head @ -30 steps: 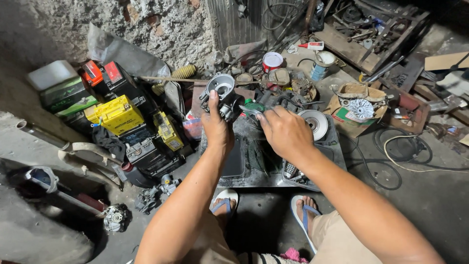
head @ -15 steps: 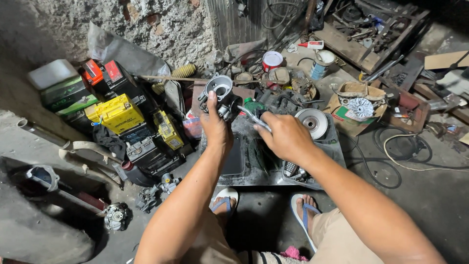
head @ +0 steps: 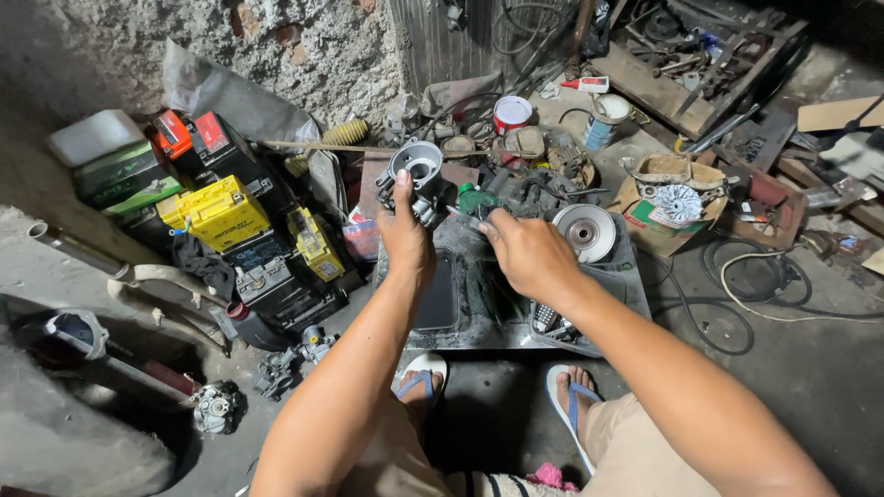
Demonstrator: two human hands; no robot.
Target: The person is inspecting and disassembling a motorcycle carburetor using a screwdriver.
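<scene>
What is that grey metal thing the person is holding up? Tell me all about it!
The carburetor is a small grey metal engine part with a wide round opening on top and darker, grimy knobs and fittings lower down. The left hand grips it from behind, upright above the dark tray. The right hand points a thin tool at its side.

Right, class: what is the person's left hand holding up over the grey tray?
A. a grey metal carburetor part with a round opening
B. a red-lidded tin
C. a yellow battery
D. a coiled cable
A: the left hand grips the metal carburetor part, its round opening facing up, while the yellow battery sits off to the side.
</scene>
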